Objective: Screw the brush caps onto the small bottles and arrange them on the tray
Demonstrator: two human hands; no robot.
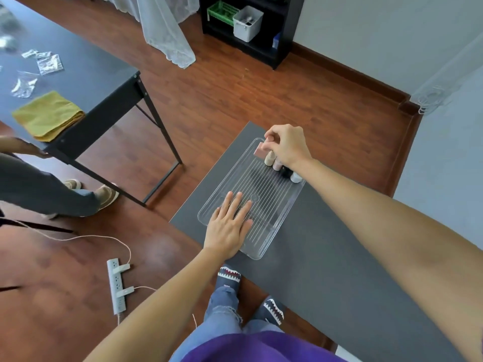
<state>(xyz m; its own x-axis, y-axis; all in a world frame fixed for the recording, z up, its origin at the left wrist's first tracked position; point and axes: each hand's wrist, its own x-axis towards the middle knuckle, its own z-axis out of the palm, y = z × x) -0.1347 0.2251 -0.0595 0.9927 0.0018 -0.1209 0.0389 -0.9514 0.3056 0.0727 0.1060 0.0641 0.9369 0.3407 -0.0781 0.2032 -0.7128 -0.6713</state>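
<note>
Bottles [281, 167] stand in a short row along the far right edge of the clear ribbed tray [261, 253], which sits on the dark desk [326, 270] near its far left corner; the rest of the tray is bare. At the row's far end the right hand [287, 146] is closed in a pinch on a pinkish bottle [260, 148], held over the tray's far corner, though whether it already touches the tray floor I cannot tell; the left hand [230, 226] lies open and flat, palm down, on the tray's near left part, gripping nothing. The step appears to be setting this bottle beside the others; it would go best lowered upright, just beside the beige one, without knocking the row; the flat hand should keep the light tray from sliding; let go only once the bottle stands firm.
</note>
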